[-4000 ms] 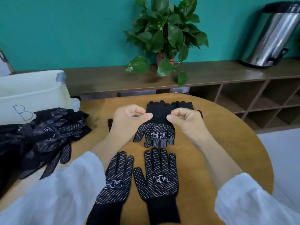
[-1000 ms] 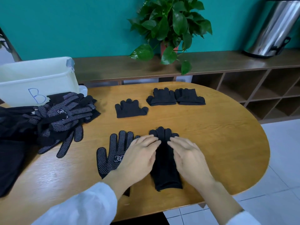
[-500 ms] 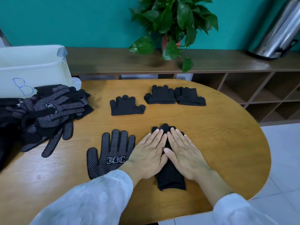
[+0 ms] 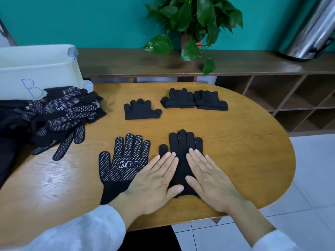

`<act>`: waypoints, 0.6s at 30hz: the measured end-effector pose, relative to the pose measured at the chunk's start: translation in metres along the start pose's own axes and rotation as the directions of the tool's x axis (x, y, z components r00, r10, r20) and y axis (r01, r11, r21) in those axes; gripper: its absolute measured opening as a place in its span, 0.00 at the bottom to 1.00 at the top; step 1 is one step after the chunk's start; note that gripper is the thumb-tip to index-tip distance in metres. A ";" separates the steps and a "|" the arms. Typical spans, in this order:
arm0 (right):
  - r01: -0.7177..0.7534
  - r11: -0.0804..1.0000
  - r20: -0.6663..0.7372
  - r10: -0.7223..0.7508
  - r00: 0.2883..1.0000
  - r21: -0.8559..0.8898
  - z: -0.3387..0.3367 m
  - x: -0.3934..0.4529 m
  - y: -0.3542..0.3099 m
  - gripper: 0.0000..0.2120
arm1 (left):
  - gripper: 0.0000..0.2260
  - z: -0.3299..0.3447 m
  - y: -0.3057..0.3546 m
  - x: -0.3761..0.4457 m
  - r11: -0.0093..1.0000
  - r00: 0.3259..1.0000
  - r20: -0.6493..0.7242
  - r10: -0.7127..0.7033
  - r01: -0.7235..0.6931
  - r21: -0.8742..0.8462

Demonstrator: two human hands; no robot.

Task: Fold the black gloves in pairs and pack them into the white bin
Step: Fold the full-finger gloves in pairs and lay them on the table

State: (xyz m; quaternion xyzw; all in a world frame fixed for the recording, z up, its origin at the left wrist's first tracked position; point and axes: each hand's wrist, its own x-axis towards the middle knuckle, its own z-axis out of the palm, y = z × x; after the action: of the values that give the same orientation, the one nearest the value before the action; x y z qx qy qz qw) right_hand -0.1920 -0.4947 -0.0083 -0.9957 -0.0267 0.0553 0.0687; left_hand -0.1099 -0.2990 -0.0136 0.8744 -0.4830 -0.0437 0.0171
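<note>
We are pressing left hand (image 4: 154, 183) and right hand (image 4: 208, 180), fingers flat, grasping nothing, onto plain black knit glove (image 4: 181, 158) right of dotted black glove (image 4: 125, 163); smoothing evenly before folding.

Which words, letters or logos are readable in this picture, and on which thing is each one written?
"B", handwritten in blue, on the white bin.
"冠恒", white print in a frame, on the dotted glove lying flat by the left hand.
A similar print on a glove in the pile: too small to read.
</note>
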 end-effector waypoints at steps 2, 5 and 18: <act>-0.032 0.999 0.001 0.032 0.999 -0.023 -0.004 -0.003 0.012 0.36 | 0.38 -0.005 -0.008 -0.002 0.998 1.000 0.028 -0.002 0.001 0.059; -0.084 0.995 -0.043 0.082 0.996 -0.056 -0.004 -0.010 0.025 0.39 | 0.38 -0.006 -0.023 -0.011 0.996 0.998 -0.046 0.036 -0.040 -0.085; 0.125 0.991 -0.376 -0.098 0.921 0.048 0.021 -0.029 -0.001 0.28 | 0.16 0.005 -0.007 -0.010 0.924 0.880 -0.443 0.170 -0.299 -0.239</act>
State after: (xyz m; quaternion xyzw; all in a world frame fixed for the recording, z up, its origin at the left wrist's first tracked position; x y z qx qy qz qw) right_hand -0.2228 -0.4930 -0.0257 -0.9819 -0.0678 -0.1379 0.1108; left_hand -0.1098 -0.2866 -0.0187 0.7847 -0.5594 0.0721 0.2571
